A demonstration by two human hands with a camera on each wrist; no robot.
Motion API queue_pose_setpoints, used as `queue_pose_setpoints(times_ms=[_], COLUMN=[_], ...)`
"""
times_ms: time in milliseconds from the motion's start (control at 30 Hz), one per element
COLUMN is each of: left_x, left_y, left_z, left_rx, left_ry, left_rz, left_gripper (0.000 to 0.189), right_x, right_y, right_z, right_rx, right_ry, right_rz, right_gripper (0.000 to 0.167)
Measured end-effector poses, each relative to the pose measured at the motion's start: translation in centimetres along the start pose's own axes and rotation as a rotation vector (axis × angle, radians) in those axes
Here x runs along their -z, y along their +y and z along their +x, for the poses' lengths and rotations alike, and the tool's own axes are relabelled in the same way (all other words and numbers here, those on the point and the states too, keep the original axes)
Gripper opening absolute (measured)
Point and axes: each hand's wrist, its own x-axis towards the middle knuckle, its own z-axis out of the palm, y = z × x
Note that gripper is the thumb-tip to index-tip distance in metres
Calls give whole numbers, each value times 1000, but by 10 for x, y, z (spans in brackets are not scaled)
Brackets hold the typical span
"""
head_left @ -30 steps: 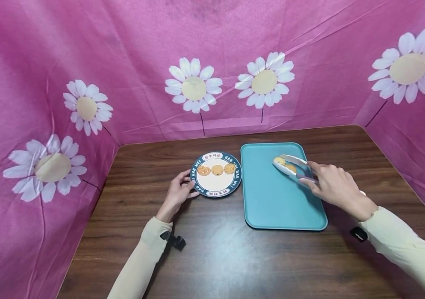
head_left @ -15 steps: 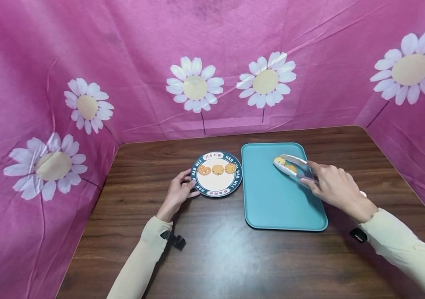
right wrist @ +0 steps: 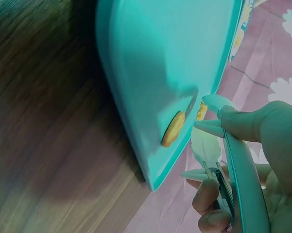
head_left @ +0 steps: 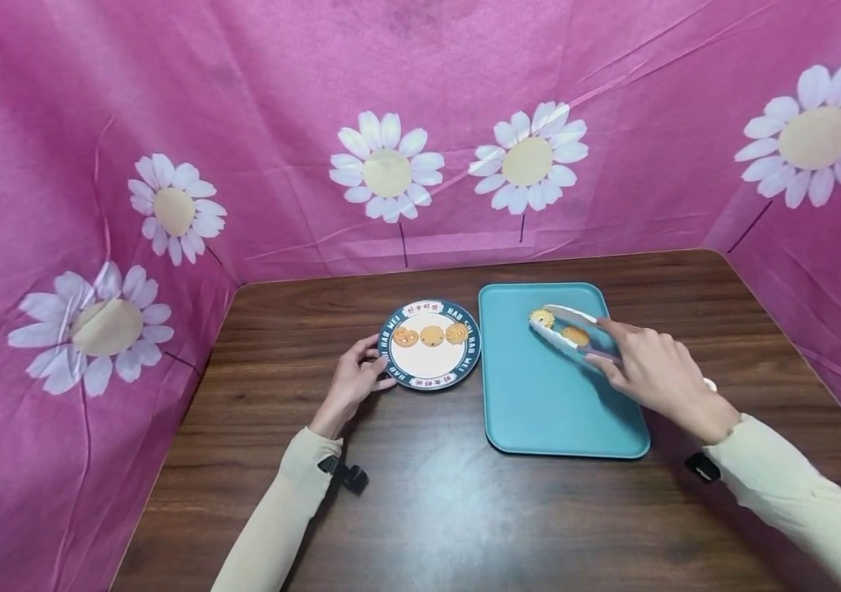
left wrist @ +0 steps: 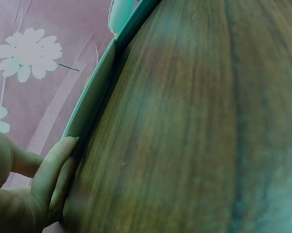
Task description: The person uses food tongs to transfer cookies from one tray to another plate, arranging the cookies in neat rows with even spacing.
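My right hand holds a pair of food tongs over the teal tray. Between the tong tips is a pale, ridged round cookie. A browner cookie lies on the tray, seen below the tong arms in the head view. To the tray's left, my left hand grips the left rim of a round plate with a dark blue patterned border. In the left wrist view, a fingertip touches the plate's side. On the plate lie a pretzel-shaped cookie, a round cookie and a swirled cookie.
The plate and tray stand almost side by side on a dark wooden table. A pink cloth printed with white daisies hangs behind the table and at its sides. Each wrist carries a small black camera.
The right hand and tongs have moved slightly left, with the pale cookie between the tips. More of the browner cookie on the tray shows. The left hand and plate stay put.
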Motion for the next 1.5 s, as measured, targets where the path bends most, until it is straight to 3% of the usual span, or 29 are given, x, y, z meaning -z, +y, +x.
queue_pose_setpoints(times_ms=[867,1500], left_x=[1,0], left_y=[-1,-1], left_z=[1,1], left_rx=[6,-3], left_ry=[-2,0], left_rz=[-6,3], left_gripper=[57,56], right_x=[-9,-21], right_y=[-50,-84], right_z=[4,16], right_rx=[137,206], right_ry=[65,29], right_rz=[53,71], right_gripper=[59,60])
